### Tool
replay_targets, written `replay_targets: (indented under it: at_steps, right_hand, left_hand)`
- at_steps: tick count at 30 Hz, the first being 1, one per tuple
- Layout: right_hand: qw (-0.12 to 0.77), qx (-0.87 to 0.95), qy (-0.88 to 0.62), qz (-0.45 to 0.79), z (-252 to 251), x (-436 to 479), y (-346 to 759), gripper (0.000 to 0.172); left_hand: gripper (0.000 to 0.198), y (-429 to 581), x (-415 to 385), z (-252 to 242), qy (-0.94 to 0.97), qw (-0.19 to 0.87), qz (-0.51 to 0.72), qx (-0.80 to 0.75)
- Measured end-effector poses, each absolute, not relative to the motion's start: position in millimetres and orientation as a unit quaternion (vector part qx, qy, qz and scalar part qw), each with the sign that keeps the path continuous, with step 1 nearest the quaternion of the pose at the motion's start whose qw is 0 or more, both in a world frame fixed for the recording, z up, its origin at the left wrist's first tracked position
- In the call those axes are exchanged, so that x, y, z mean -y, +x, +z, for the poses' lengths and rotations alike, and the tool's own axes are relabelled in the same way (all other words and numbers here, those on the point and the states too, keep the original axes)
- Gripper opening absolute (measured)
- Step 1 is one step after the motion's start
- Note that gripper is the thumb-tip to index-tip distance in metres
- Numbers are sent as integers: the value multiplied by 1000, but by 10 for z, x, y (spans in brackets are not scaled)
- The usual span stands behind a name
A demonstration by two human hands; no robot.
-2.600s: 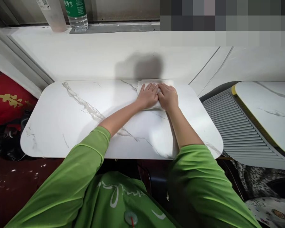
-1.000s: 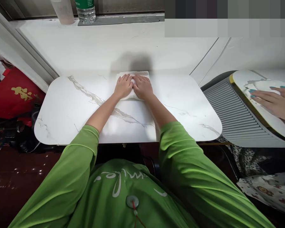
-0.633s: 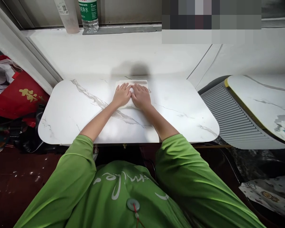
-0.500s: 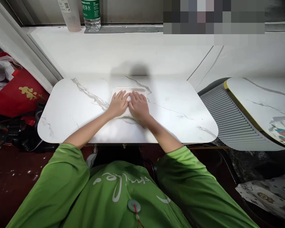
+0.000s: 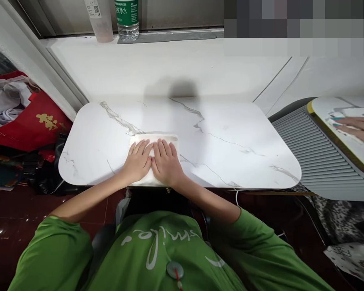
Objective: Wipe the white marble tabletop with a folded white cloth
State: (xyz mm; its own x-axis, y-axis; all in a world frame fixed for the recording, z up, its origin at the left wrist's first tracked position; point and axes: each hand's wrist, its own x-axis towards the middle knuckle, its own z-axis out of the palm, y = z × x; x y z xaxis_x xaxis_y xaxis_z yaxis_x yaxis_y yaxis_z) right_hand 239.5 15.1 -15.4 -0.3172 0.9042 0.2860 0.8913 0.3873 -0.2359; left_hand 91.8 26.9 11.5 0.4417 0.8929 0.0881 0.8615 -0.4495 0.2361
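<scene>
A single camera sits on the person's head, looking forward and steeply down. It faces a white marble table (image 5: pixel 230 153) from close above, with the wall ledge (image 5: pixel 169 64) at the top edge and the person's own green shirt (image 5: pixel 157 258) filling the bottom. A neighbouring table (image 5: pixel 345 133) enters at right.

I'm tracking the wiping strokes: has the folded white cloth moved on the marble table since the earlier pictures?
Yes. The cloth, under the left hand and right hand, has slid from the table's far edge to its near edge, toward the person.
</scene>
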Motion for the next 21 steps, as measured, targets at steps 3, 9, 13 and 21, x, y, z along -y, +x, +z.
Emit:
replay_targets:
  at_steps: [3,9,13,21]
  right_hand:
    - [186,821,-539,20,-175,-467,2407,56]
    - [200,787,-582,36,-144,-1528,2324,54]
    - [206,759,-615,56,-93,-2040,2252,58]
    - [201,756,-621,41,-104,-2182,2230,54]
  left_hand:
    - [50,965,-621,89,822,110,95,-551]
    - [49,1001,-1771,51,822,104,133,-544]
    - [49,1005,-2341,50,821,110,147,-540]
    - [51,993,-2487,-1,818,113,153,-542]
